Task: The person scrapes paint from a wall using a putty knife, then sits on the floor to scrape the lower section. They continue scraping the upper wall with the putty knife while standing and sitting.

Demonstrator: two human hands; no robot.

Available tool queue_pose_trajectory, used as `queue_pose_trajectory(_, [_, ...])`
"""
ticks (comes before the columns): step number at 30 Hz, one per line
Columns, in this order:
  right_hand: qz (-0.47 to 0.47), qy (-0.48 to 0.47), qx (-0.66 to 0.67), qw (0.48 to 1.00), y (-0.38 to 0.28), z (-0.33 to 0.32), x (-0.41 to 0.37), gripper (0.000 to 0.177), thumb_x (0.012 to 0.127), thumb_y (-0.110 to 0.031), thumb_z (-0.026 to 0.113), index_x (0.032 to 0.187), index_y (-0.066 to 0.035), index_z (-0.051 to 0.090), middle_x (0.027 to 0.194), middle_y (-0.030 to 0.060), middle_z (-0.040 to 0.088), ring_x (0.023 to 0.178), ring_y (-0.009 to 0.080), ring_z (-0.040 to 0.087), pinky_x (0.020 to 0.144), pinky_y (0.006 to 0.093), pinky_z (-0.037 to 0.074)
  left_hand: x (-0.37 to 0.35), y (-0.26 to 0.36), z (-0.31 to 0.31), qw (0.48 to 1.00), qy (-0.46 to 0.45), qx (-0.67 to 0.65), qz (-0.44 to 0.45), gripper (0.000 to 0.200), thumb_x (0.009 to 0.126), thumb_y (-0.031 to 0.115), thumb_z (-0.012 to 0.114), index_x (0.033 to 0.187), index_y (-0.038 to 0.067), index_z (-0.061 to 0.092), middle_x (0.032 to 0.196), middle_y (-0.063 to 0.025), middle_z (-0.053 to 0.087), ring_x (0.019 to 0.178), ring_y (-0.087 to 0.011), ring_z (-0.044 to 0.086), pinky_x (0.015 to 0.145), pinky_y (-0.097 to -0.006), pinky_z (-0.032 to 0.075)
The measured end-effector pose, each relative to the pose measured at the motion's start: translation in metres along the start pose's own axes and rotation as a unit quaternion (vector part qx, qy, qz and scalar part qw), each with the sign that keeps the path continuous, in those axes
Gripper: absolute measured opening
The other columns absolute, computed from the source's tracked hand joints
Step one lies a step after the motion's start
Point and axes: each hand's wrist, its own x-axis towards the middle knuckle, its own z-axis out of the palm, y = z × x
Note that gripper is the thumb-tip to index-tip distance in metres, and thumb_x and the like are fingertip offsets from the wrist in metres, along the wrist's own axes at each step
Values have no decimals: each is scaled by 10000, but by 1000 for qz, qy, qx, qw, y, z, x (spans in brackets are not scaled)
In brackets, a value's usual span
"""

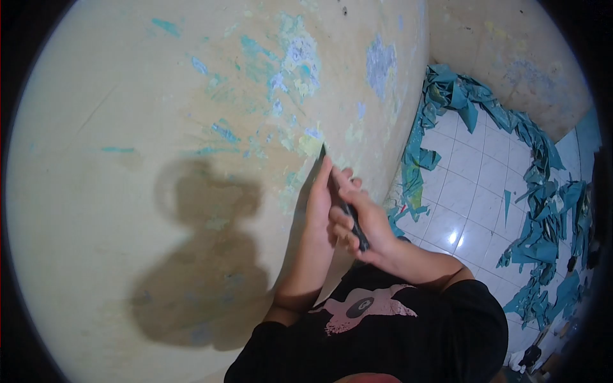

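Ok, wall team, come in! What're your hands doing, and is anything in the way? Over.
Right hand: gripping dark tool. Left hand: close alongside. Tool tip: at patchy wall, contact unclear. Nothing seen blocking it; teal scraps on floor.

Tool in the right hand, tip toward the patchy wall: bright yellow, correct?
Not yellow: the head view shows the tool is dark, near black. It is in the right hand, tip toward the patchy wall.
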Motion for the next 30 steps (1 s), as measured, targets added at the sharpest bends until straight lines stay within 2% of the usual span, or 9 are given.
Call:
queue_pose_trajectory(5, [19, 21, 55, 998, -5, -8, 2, 553, 1000, -284, 359, 1513, -338, 158, 567, -20, 435, 366, 117, 425, 325, 236, 353, 8, -10, 3, 999, 21, 20, 44, 630, 890, 556, 574, 1180, 12, 442, 1043, -79, 462, 914, -195, 491, 807, -369, 462])
queue_pose_trajectory(9, [7, -33, -4, 999, 4, -8, -3, 564, 1003, -288, 350, 1523, -326, 134, 566, -15, 436, 362, 124, 425, 315, 249, 347, 17, -17, -23, 999, -27, -29, 21, 786, 871, 578, 591, 1327, -13, 346, 1181, -111, 447, 1007, -227, 512, 873, -420, 488])
queue_pose_trajectory(12, [-5, 23, -8, 1000, -1, -12, 8, 535, 1001, -278, 378, 1501, -338, 196, 552, -15, 422, 337, 107, 396, 281, 231, 343, 18, -9, -7, 998, 16, 52, 20, 859, 875, 589, 573, 1403, -25, 285, 1217, -161, 438, 1070, -254, 481, 950, -421, 473])
queue_pose_trajectory(18, [-23, 39, -10, 999, -12, -27, 16, 540, 998, -273, 390, 1505, -308, 208, 569, -11, 431, 333, 106, 401, 281, 230, 311, 44, -20, -8, 999, -20, 3, 33, 607, 881, 572, 581, 1129, 34, 449, 1005, -95, 504, 910, -210, 544, 776, -380, 511])
queue_pose_trajectory(21, [-8, 2, -33, 999, -10, -15, -4, 535, 1000, -264, 367, 1511, -297, 213, 566, -10, 416, 327, 109, 394, 283, 238, 316, 26, -29, -20, 998, -31, -39, 41, 621, 878, 571, 586, 1136, 23, 450, 973, -88, 505, 876, -209, 543, 770, -374, 505])
queue_pose_trajectory(23, [1, -12, -68, 998, -8, -14, -5, 547, 996, -231, 345, 1521, -205, 195, 563, -11, 442, 352, 125, 424, 341, 261, 375, 19, -27, -13, 998, 13, -31, 48, 671, 877, 574, 585, 1189, 0, 431, 989, -94, 498, 876, -210, 538, 799, -376, 502])
queue_pose_trajectory(25, [-2, -24, -71, 997, -9, -17, 0, 554, 995, -233, 348, 1524, -212, 185, 569, -9, 450, 356, 126, 427, 333, 271, 371, 23, -24, -10, 997, 36, 5, 62, 718, 871, 582, 587, 1216, -23, 414, 998, -102, 492, 869, -210, 533, 824, -386, 496])
queue_pose_trajectory(26, [-3, -8, -57, 998, -10, -20, 4, 560, 992, -232, 352, 1524, -205, 181, 573, -8, 455, 355, 126, 426, 325, 273, 368, 29, -20, -13, 999, -10, 4, 31, 731, 863, 590, 589, 1217, -25, 414, 1003, -109, 491, 871, -210, 533, 827, -380, 495])
queue_pose_trajectory(30, [-33, -20, -67, 997, -13, -28, 10, 575, 987, -229, 363, 1526, -176, 174, 582, -8, 467, 352, 123, 427, 305, 260, 357, 35, -24, -12, 999, -2, -9, 41, 662, 856, 595, 596, 1141, 17, 442, 1018, -103, 475, 890, -204, 527, 789, -357, 499])
